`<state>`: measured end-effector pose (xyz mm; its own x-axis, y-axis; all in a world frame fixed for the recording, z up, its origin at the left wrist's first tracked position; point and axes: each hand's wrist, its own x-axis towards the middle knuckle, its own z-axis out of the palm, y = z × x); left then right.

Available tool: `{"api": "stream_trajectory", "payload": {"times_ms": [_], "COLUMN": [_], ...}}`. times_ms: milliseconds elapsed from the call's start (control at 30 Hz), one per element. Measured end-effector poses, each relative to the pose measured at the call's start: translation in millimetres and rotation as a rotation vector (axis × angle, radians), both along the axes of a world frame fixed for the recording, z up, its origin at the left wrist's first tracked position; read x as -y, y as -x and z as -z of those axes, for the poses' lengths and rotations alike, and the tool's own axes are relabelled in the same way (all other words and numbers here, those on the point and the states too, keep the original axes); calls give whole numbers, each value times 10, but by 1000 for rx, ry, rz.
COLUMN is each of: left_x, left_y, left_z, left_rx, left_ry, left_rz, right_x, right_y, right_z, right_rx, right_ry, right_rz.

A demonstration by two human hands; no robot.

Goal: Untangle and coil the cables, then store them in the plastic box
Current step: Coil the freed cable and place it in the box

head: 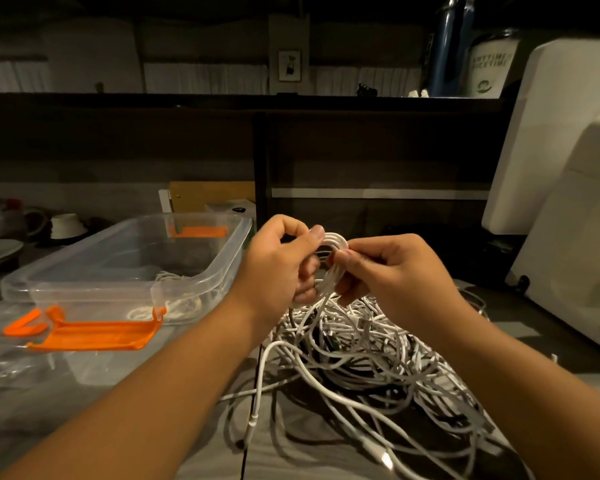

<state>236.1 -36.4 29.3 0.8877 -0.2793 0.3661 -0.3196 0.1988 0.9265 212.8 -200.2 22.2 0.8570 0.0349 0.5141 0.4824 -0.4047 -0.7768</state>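
Left hand (281, 258) and right hand (388, 268) pinch a white cable coil (329, 261) above tangled cables (361, 351); clear plastic box (125, 258) sits left, white appliance (568, 202) right.

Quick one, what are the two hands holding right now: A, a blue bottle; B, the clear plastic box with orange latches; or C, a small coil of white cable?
C: the left hand and right hand both grip the small coil of white cable above the tangled pile of white cables.

White cables (361, 344); orange box latches (94, 332)
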Motion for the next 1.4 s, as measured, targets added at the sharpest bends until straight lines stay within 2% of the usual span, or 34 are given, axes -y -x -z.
{"api": "stream_trajectory", "payload": {"times_ms": [267,333,467,633,733,1033,1167,1267,1333,1400], "left_x": [-10,-7,39,61,50,44,9,-5,20,54], "left_y": [9,8,0,-8,-14,3,-16,-7,35,95], "left_z": [-31,-18,16,13,-6,-16,-32,-41,-40,-47], "left_rx": [-100,-74,-17,-159,-170,-74,-52,-53,-83,-102], "left_ry": [19,-9,7,240,287,195,153,94,51,38], "left_rz": [142,168,69,62,30,-138,-157,-105,-7,94], "right_x": [59,58,39,-34,-49,-21,44,109,138,156], "right_y": [15,27,30,56,46,38,24,-26,-71,-102], "right_z": [-55,-57,-60,-34,-16,-17,-45,-49,-30,9], "right_rx": [69,50,-51,-67,-123,-179,-142,-114,-140,-169], "right_ry": [-260,-333,-483,-439,-418,-361,-338,-379,-470,-475], "right_rz": [100,98,25,-35,-60,-103,-73,34,52,49]}}
